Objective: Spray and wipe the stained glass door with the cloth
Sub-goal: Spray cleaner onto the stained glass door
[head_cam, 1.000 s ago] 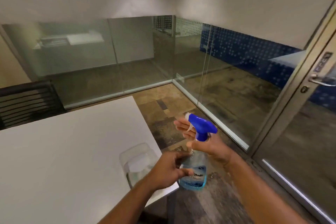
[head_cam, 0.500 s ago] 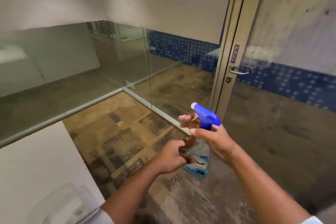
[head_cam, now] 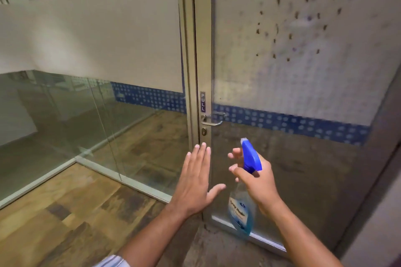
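Note:
The glass door [head_cam: 303, 158] fills the right half of the head view, with dark brown spots [head_cam: 290, 28] scattered over its frosted upper panel. My right hand [head_cam: 258, 182] is shut on a clear spray bottle [head_cam: 240, 208] of blue liquid; its blue trigger head [head_cam: 250, 156] points up and left toward the door. My left hand [head_cam: 195, 180] hovers empty, fingers spread, just left of the bottle and in front of the door's frame. No cloth is in view.
The door's metal frame [head_cam: 202, 50] carries a PULL label [head_cam: 203, 102], a lever handle [head_cam: 213, 122] and a keyhole. Fixed glass partitions [head_cam: 86, 115] run off to the left. Patchy wood-look flooring [head_cam: 76, 212] lies below.
The view has swung right and up from the white table to the door. My left hand has let go of the bottle's body and opened; my right hand keeps the bottle.

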Demonstrator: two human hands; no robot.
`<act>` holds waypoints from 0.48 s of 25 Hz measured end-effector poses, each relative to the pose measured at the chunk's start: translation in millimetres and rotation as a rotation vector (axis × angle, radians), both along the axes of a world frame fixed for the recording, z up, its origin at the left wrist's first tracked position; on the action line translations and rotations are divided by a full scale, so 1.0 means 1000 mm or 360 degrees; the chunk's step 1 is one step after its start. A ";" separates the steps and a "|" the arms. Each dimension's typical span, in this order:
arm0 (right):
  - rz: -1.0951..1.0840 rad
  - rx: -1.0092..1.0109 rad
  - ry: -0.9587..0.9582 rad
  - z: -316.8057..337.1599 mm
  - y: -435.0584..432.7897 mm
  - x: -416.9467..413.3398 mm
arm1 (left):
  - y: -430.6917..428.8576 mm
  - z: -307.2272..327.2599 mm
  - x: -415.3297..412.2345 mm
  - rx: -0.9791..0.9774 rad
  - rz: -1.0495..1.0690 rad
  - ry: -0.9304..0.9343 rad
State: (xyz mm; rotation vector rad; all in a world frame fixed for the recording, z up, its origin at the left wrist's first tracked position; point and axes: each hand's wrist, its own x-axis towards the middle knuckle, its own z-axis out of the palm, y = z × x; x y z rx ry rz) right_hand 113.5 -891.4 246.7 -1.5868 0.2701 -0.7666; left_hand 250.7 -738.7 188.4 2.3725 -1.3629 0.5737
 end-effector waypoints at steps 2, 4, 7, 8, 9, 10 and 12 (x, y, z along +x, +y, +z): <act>-0.0160 -0.0061 -0.0005 0.007 -0.023 0.007 | -0.044 0.019 0.022 -0.0060 -0.0046 -0.0139; -0.0304 -0.0127 -0.0023 0.019 -0.045 0.017 | -0.091 0.045 0.050 -0.0084 -0.0084 -0.0230; -0.0463 -0.0229 -0.0030 0.042 -0.079 0.038 | -0.160 0.093 0.098 -0.0140 -0.0129 -0.0321; -0.0509 -0.0267 -0.0032 0.049 -0.090 0.046 | -0.181 0.110 0.114 -0.0177 -0.0142 -0.0340; -0.0556 -0.0293 -0.0033 0.056 -0.101 0.055 | -0.200 0.126 0.131 -0.0216 -0.0156 -0.0356; -0.0610 -0.0311 -0.0043 0.064 -0.113 0.065 | -0.219 0.145 0.150 -0.0265 -0.0170 -0.0385; -0.0707 -0.0335 -0.0059 0.082 -0.131 0.083 | -0.249 0.180 0.186 -0.0353 -0.0171 -0.0448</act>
